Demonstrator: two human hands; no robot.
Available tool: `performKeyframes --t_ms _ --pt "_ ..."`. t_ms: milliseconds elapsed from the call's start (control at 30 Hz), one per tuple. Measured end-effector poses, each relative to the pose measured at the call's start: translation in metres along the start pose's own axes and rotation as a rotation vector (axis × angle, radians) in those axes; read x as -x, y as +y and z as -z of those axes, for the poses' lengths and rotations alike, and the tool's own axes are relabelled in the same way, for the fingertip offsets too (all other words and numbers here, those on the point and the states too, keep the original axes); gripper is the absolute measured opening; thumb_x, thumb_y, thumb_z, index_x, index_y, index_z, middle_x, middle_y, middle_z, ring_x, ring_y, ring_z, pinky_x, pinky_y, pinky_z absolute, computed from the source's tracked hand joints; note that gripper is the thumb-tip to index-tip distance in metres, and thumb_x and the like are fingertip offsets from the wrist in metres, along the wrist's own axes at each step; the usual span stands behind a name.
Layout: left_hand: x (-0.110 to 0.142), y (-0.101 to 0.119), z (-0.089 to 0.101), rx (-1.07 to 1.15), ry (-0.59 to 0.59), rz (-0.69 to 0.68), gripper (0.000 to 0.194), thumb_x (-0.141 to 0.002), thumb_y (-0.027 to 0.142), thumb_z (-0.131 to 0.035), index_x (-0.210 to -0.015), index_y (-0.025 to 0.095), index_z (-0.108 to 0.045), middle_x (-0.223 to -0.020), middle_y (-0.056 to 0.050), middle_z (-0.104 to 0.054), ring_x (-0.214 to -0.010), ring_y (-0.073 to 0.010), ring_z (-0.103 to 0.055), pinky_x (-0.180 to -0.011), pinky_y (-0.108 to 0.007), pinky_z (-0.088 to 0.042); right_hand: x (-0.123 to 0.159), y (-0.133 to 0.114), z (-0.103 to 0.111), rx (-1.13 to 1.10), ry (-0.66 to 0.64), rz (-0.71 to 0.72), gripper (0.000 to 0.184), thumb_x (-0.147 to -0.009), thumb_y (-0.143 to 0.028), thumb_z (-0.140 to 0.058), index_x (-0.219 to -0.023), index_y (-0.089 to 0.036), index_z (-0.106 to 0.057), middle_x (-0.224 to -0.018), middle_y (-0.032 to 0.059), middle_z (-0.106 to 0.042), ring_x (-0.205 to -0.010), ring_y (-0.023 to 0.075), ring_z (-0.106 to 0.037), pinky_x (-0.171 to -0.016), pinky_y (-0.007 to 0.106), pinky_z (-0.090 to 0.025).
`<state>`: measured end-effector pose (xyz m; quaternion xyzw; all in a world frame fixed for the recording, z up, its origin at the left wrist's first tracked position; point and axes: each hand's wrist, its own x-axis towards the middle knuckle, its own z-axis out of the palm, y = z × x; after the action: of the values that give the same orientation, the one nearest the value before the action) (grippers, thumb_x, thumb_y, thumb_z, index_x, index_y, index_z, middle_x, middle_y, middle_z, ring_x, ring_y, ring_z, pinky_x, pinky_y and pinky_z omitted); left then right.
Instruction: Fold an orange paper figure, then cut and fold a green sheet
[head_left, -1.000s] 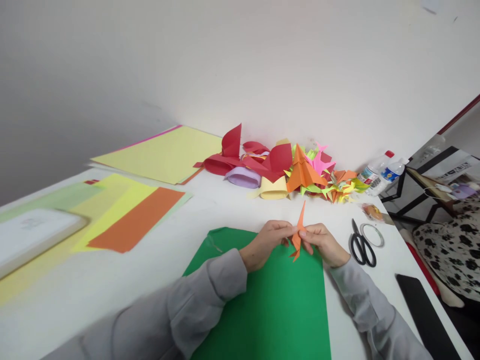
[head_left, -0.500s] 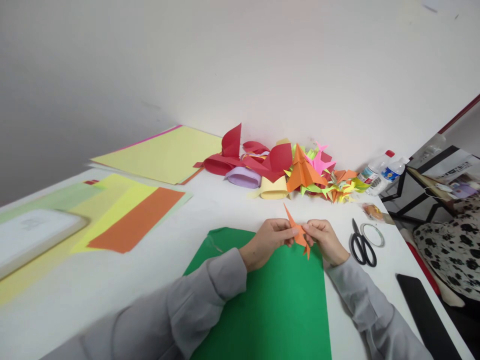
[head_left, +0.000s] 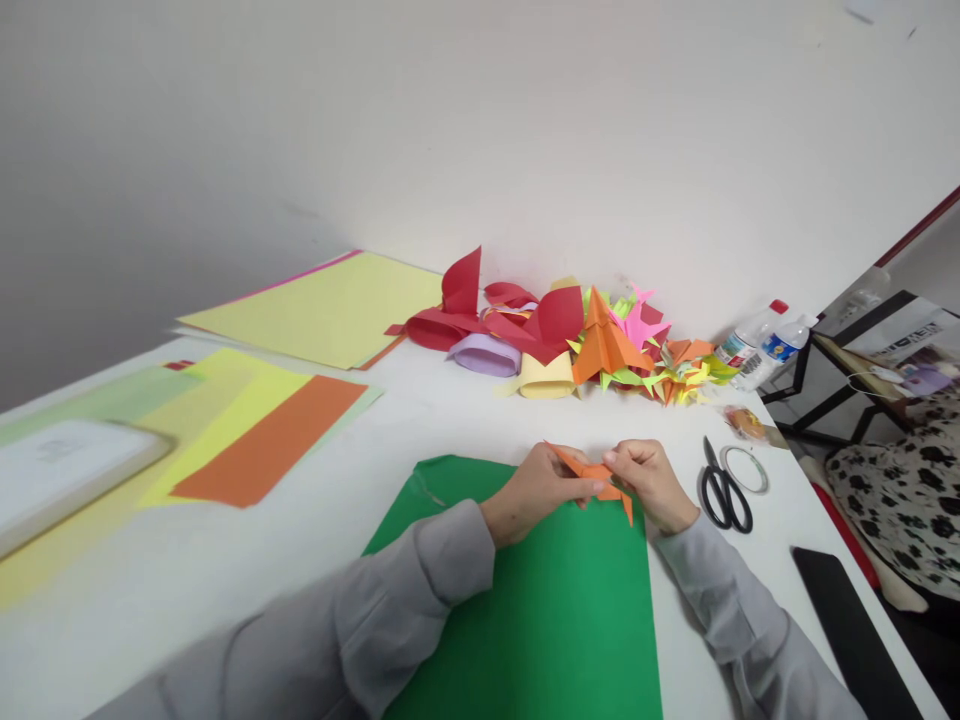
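A small folded orange paper figure [head_left: 598,471], with pointed ends, is held between both hands above a green sheet [head_left: 540,610]. My left hand [head_left: 541,488] pinches its near side with thumb and fingers, and one point sticks up past the fingers. With thumb and forefinger, my right hand [head_left: 651,482] grips the figure's right part. Another orange point hangs down between the hands. Fingers cover some of the folds.
Behind the hands lies a heap of folded paper pieces [head_left: 607,345]. Black scissors [head_left: 721,492], a tape roll [head_left: 746,468] and a black slab [head_left: 847,625] are at right. Coloured sheets [head_left: 274,440] and a white box [head_left: 71,475] lie left. Bottles [head_left: 772,352] stand by the wall.
The orange figure has turned from nearly upright to lying more level, its upper point now lower and further left. Both hands stay in nearly the same place.
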<state>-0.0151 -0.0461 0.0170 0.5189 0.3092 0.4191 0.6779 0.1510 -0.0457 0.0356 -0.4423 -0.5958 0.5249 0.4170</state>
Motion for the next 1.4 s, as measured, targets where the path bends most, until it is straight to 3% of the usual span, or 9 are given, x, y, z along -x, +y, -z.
performKeyframes --t_ms 200,367,467,600,700,967,1400 --pt "0.002 0.004 0.001 -0.038 0.066 -0.070 0.026 -0.059 0.027 -0.079 -0.047 0.015 -0.059 -0.049 0.002 -0.055 -0.051 -0.0093 -0.048 -0.054 -0.024 -0.035 0.000 0.001 0.001 0.017 -0.018 0.031 0.062 -0.078 -0.063 -0.061 -0.040 -0.019 -0.042 -0.037 -0.0059 -0.035 -0.039 0.0066 -0.028 -0.043 0.024 -0.020" --pt "0.003 0.005 -0.001 -0.046 0.071 -0.035 0.027 -0.058 0.028 -0.079 -0.045 0.015 -0.060 -0.046 0.002 -0.055 -0.048 -0.0091 -0.047 -0.054 -0.025 -0.034 0.000 0.006 0.004 0.001 0.008 0.050 0.061 -0.080 -0.059 -0.062 -0.038 -0.019 -0.041 -0.037 -0.0060 -0.034 -0.039 0.0067 -0.027 -0.044 0.025 -0.021" --pt "0.002 0.007 -0.002 -0.015 0.086 -0.012 0.029 -0.059 0.030 -0.078 -0.044 0.016 -0.058 -0.044 0.002 -0.053 -0.047 -0.0093 -0.046 -0.053 -0.025 -0.034 0.000 0.009 0.008 -0.069 0.002 0.102 0.055 -0.083 -0.056 -0.060 -0.045 -0.017 -0.050 -0.040 -0.0045 -0.040 -0.043 0.0082 -0.034 -0.047 0.024 -0.026" --pt "0.001 0.006 -0.001 0.019 0.086 -0.008 0.029 -0.061 0.032 -0.078 -0.045 0.016 -0.060 -0.043 0.001 -0.054 -0.046 -0.0091 -0.045 -0.052 -0.025 -0.033 -0.001 0.007 0.011 -0.120 -0.004 0.129 0.030 -0.069 -0.046 -0.078 -0.071 -0.018 -0.066 -0.055 -0.0035 -0.056 -0.051 0.0097 -0.046 -0.052 0.022 -0.035" --pt "0.000 0.002 0.001 0.043 0.069 -0.017 0.028 -0.063 0.034 -0.077 -0.049 0.016 -0.062 -0.046 0.001 -0.056 -0.049 -0.0100 -0.047 -0.053 -0.025 -0.035 -0.001 0.003 0.010 -0.088 0.010 0.095 0.028 -0.064 -0.040 -0.083 -0.079 -0.020 -0.071 -0.059 -0.0023 -0.062 -0.052 0.0100 -0.051 -0.051 0.022 -0.040" --pt "0.001 -0.003 -0.002 0.055 0.081 -0.076 0.021 -0.065 0.033 -0.078 -0.073 0.014 -0.075 -0.066 -0.003 -0.065 -0.056 -0.0115 -0.053 -0.056 -0.026 -0.041 -0.002 0.004 0.008 -0.062 0.055 0.078 0.023 -0.064 -0.040 -0.082 -0.069 -0.019 -0.073 -0.056 0.0002 -0.067 -0.051 0.0111 -0.057 -0.050 0.022 -0.044" --pt "0.001 -0.002 -0.004 0.047 0.153 -0.044 0.022 -0.064 0.035 -0.078 -0.067 0.013 -0.074 -0.057 -0.001 -0.061 -0.052 -0.0110 -0.052 -0.053 -0.025 -0.041 -0.001 -0.002 0.005 -0.016 0.081 0.097 0.025 -0.064 -0.039 -0.081 -0.062 -0.018 -0.067 -0.057 -0.0003 -0.066 -0.051 0.0111 -0.054 -0.050 0.023 -0.042"
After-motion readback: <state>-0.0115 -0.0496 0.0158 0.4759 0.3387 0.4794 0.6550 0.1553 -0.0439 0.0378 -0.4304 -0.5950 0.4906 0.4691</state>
